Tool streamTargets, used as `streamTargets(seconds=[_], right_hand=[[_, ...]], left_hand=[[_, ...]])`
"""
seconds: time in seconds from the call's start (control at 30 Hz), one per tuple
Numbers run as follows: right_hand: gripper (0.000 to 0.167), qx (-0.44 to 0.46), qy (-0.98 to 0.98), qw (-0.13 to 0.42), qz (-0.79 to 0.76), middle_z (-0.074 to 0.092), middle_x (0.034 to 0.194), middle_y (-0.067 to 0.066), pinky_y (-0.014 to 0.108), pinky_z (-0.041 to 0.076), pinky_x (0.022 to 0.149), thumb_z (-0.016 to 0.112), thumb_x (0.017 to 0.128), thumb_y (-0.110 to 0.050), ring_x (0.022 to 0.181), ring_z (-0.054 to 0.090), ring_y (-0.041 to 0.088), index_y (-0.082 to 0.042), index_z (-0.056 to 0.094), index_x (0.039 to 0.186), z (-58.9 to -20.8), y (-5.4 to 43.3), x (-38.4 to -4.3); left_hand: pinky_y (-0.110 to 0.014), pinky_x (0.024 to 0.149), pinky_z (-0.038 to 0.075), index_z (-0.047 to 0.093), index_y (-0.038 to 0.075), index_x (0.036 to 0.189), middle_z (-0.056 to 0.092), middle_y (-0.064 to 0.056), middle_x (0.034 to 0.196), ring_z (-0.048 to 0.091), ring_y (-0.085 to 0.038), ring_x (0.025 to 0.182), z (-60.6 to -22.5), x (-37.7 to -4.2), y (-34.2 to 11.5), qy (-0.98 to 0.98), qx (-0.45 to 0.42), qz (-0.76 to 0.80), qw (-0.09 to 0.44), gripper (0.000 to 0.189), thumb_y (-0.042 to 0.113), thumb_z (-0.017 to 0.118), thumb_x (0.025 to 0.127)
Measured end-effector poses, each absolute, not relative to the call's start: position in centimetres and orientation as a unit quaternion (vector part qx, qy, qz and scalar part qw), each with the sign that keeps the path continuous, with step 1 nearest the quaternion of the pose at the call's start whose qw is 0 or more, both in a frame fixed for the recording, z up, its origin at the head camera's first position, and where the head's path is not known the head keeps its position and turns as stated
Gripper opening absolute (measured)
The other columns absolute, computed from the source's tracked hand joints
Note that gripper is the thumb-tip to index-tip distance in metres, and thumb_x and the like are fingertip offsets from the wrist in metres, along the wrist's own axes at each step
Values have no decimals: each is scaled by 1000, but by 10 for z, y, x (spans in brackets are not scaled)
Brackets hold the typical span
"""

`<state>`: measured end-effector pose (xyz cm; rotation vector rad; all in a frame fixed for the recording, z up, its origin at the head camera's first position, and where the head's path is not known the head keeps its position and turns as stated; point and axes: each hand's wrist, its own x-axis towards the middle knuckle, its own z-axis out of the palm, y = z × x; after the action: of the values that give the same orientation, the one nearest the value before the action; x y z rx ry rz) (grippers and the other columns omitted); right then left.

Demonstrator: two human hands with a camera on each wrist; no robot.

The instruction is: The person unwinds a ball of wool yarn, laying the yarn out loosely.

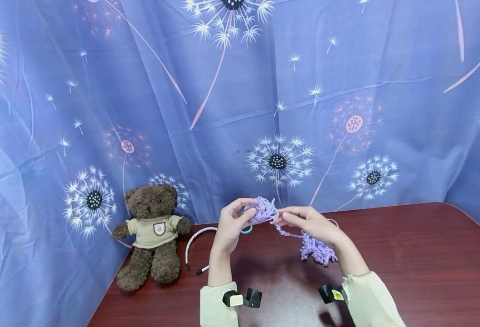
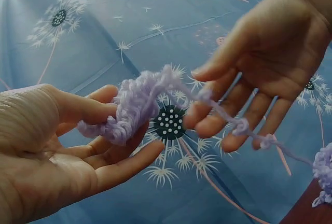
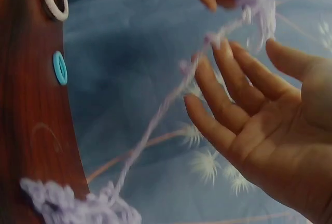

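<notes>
My left hand (image 1: 232,225) pinches a lilac piece of crocheted yarn (image 1: 263,210) between thumb and fingers, up above the table. From that piece a knotted lilac strand (image 2: 241,126) runs down to a second crocheted bunch (image 1: 318,250) of the same yarn, which lies near the table's back, partly behind my right forearm. Beside the strand is my right hand (image 1: 311,225), palm turned inward, its fingers loosely extended and its thumb apart from them. In the right wrist view its fingertips (image 3: 199,60) are right at the strand.
A brown teddy bear (image 1: 152,236) in a pale shirt sits at the back left of the dark red table (image 1: 420,263). Near it lie a white headband (image 1: 195,237) and a light blue ring (image 1: 247,230). A blue dandelion-print curtain (image 1: 232,113) hangs behind the table.
</notes>
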<state>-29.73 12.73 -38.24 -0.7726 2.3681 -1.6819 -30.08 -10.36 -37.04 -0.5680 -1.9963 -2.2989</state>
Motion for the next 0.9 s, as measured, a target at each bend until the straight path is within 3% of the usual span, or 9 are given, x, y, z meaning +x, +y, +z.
streamTargets(seconds=[0.13,0.23,0.33,0.43,0.67,0.9], right_hand=[[39,-277,772,105,-563,72,104,14,25,54,89,48,103,-25,101,67,12,5,60,123,-381,117,-295],[33,-291,778,94,-548,67,87,1,23,51,77,51,101,-23,87,64,8,2,63,118,-380,115,-294],[28,-302,781,82,-540,60,76,-2,23,49,69,53,100,-19,78,62,8,3,65,113,-380,116,-295],[28,-286,784,65,-548,60,74,-2,22,49,67,54,99,-18,75,61,7,5,65,112,-381,122,-297],[32,-204,794,15,-573,63,78,-11,25,51,64,55,99,-18,74,59,3,8,64,114,-389,147,-304],[35,-158,799,-44,-579,63,78,-14,22,54,71,54,100,-19,77,62,3,10,62,119,-393,166,-308]], left_hand=[[-20,66,55,61,-16,108,67,1,99,62,-2,75,-371,-301,-103,-639,-165,-750,39,21,-8,58,89],[-20,67,55,65,-12,105,67,-3,100,62,-4,75,-370,-301,-104,-629,-149,-761,52,19,-9,60,87],[-19,69,55,64,-13,107,65,-1,99,61,-5,76,-371,-303,-107,-621,-139,-769,58,22,-10,61,86],[-19,69,56,65,-11,106,63,3,97,61,-5,74,-370,-304,-110,-612,-127,-777,69,22,-12,62,85],[-18,64,54,71,14,93,62,3,96,58,-4,67,-367,-302,-120,-582,-92,-802,99,31,-13,61,83],[-19,67,53,70,18,89,65,5,96,57,-5,77,-367,-301,-125,-588,-95,-799,82,33,-13,60,84]])
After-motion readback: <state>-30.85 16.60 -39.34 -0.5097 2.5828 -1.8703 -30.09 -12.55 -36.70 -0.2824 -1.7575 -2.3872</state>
